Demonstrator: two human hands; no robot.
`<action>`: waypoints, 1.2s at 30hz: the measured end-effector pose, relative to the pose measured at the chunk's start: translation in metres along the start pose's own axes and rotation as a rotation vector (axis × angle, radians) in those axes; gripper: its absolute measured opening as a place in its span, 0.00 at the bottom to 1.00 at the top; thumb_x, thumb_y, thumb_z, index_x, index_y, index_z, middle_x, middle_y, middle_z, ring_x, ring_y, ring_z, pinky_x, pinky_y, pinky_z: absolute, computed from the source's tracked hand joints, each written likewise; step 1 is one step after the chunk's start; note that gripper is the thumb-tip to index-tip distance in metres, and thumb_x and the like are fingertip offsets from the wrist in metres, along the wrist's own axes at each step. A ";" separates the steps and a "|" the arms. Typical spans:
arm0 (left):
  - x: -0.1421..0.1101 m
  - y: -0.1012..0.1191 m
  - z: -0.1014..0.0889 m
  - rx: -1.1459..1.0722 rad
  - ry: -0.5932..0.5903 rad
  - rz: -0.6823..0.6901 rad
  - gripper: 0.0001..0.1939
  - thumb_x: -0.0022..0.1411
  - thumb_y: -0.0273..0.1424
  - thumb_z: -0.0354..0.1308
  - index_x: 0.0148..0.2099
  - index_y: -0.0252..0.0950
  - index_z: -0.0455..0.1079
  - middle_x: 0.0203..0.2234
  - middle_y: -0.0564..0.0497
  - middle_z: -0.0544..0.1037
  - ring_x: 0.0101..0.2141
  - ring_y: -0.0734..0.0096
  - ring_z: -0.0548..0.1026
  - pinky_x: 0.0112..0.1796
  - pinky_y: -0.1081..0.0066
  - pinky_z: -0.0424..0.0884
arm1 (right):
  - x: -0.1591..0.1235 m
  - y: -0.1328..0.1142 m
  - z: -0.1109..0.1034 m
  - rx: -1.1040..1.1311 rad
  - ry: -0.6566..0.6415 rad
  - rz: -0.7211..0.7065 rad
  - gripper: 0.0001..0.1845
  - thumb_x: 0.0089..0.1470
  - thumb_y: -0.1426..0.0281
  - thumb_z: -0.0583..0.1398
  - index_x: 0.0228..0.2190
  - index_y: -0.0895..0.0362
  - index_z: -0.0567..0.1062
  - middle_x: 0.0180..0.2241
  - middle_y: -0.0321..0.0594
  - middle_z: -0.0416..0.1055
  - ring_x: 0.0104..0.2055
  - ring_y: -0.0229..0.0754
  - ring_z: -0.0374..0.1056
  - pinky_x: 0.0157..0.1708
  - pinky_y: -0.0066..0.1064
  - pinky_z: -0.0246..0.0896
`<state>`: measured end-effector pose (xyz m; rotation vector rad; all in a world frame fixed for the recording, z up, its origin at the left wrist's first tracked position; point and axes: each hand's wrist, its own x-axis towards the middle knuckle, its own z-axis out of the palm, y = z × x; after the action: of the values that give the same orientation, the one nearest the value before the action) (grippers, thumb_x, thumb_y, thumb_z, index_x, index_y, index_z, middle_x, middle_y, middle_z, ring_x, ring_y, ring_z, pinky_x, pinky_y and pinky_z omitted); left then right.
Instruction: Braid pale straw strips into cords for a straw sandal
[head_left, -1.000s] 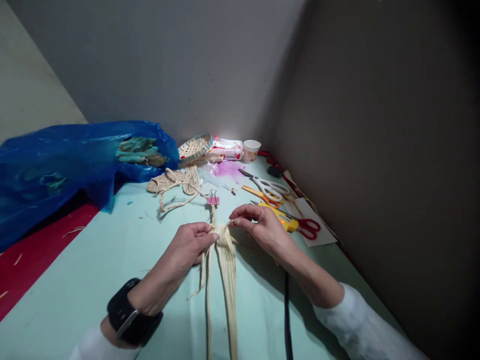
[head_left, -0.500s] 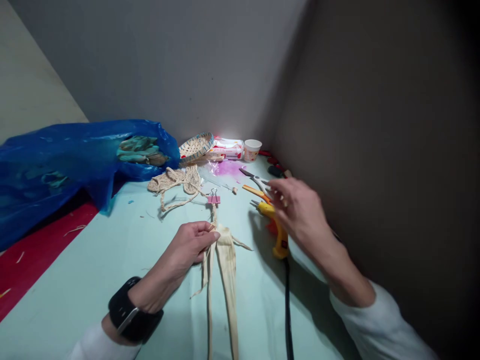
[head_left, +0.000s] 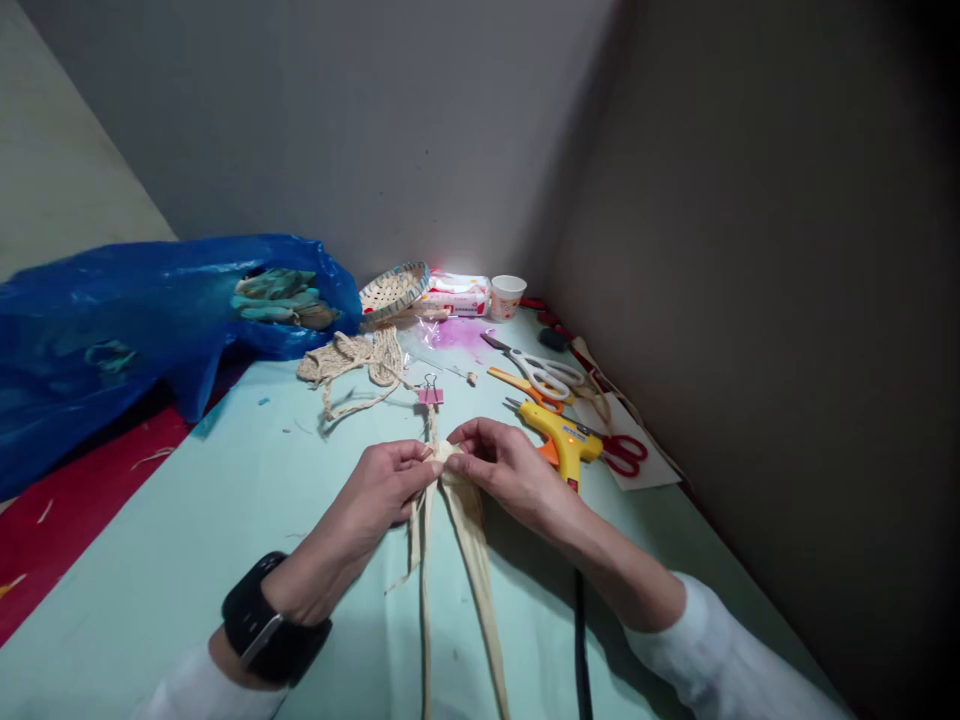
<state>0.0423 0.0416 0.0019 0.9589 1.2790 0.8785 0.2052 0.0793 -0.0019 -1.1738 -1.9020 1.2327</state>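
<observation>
A pink binder clip [head_left: 430,396] grips a pale braided cord [head_left: 433,425] at the middle of the table. Just below it, my left hand [head_left: 386,485] pinches the braid where it parts into loose strands [head_left: 426,600]. Close beside, my right hand [head_left: 510,475] is closed on the top of a wide, pale strip of dried husk [head_left: 474,570], which hangs toward me. The fingertips of both hands almost meet. A finished coil of braid [head_left: 349,360] lies behind, joined to the clipped part.
At right lie a yellow glue gun [head_left: 566,440] with a black cord, white-handled scissors [head_left: 544,375], orange-handled scissors [head_left: 536,390] and red-handled scissors [head_left: 622,455]. Behind stand a paper cup [head_left: 508,297] and a woven basket [head_left: 394,292]. A blue plastic bag [head_left: 165,300] fills the left.
My right hand has moved left from above the glue gun and scissors to the braid, and now holds the wide strip's top. My left hand keeps its pinch in the same place.
</observation>
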 end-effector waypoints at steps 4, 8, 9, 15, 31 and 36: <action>0.001 -0.002 0.001 0.023 -0.001 0.008 0.13 0.54 0.38 0.61 0.30 0.34 0.63 0.18 0.62 0.56 0.17 0.84 0.49 0.18 0.80 0.43 | -0.002 -0.004 0.004 0.000 0.098 -0.077 0.10 0.49 0.74 0.59 0.37 0.56 0.70 0.32 0.34 0.69 0.32 0.36 0.63 0.31 0.27 0.56; 0.002 -0.002 0.000 0.022 -0.008 0.013 0.12 0.54 0.37 0.61 0.31 0.34 0.63 0.18 0.62 0.55 0.18 0.84 0.49 0.18 0.79 0.43 | -0.004 -0.007 0.006 -0.014 0.149 -0.090 0.11 0.49 0.76 0.58 0.36 0.55 0.68 0.35 0.34 0.71 0.30 0.35 0.62 0.31 0.28 0.57; 0.002 -0.002 0.000 0.027 -0.005 0.007 0.12 0.54 0.37 0.60 0.31 0.34 0.64 0.18 0.62 0.55 0.17 0.84 0.48 0.18 0.79 0.43 | -0.003 -0.006 0.006 -0.002 0.152 -0.079 0.10 0.48 0.76 0.58 0.36 0.55 0.68 0.34 0.34 0.71 0.30 0.35 0.62 0.30 0.28 0.57; 0.002 0.001 0.000 0.046 -0.005 -0.031 0.13 0.54 0.37 0.61 0.32 0.33 0.64 0.19 0.60 0.58 0.18 0.84 0.51 0.19 0.81 0.45 | 0.001 0.006 0.005 0.054 0.088 -0.020 0.11 0.49 0.70 0.61 0.36 0.56 0.67 0.32 0.35 0.69 0.32 0.37 0.64 0.30 0.28 0.58; 0.003 -0.002 -0.005 -0.006 -0.045 0.016 0.10 0.55 0.35 0.59 0.32 0.32 0.66 0.18 0.61 0.58 0.17 0.84 0.49 0.17 0.80 0.44 | -0.003 0.004 0.006 0.188 0.047 -0.006 0.10 0.49 0.72 0.59 0.35 0.56 0.64 0.31 0.33 0.66 0.31 0.36 0.63 0.31 0.28 0.59; 0.002 -0.003 -0.005 0.027 -0.047 0.010 0.11 0.55 0.36 0.60 0.31 0.33 0.65 0.18 0.62 0.56 0.17 0.85 0.49 0.17 0.80 0.44 | -0.004 0.001 0.007 -0.071 0.062 0.022 0.09 0.48 0.72 0.59 0.34 0.54 0.65 0.26 0.31 0.69 0.27 0.36 0.63 0.27 0.27 0.55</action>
<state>0.0376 0.0426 -0.0016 1.0029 1.2495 0.8437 0.2017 0.0728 -0.0059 -1.2581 -1.9055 1.1361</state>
